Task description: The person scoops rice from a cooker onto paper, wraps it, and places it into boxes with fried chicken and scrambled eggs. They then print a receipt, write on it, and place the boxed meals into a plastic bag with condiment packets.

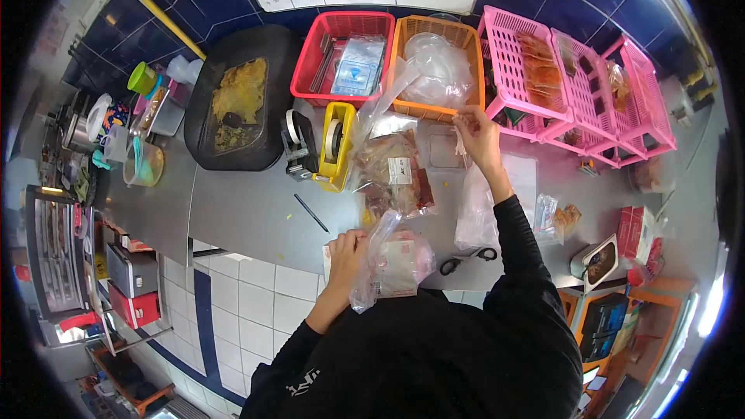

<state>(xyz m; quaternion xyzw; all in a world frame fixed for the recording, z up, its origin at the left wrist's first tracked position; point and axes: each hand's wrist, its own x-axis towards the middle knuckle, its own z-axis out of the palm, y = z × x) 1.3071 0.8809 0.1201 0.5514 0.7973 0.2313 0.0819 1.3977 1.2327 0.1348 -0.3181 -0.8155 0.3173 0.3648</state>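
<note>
My left hand (345, 260) curls its fingers over the edge of a clear plastic bag with a printed packet (397, 268) inside, at the table's front edge. The loose, gathered neck of the bag (380, 237) points up beside that hand. My right hand (477, 140) is raised near the orange basket (438, 112), fingers pinched together; something pale hangs below them, too small to name. Between the hands lies a clear bag of brownish-red food (388, 174) with a white label. Close to my right hand sits a shallow clear container (446, 151).
Tape dispensers (335, 147) stand left of centre, with a black pen (311, 213) in front. Black scissors (468, 261) lie at the front edge beside white plastic bags (485, 221). A red basket (303, 77), pink baskets (535, 112) and a black tray (200, 120) line the back.
</note>
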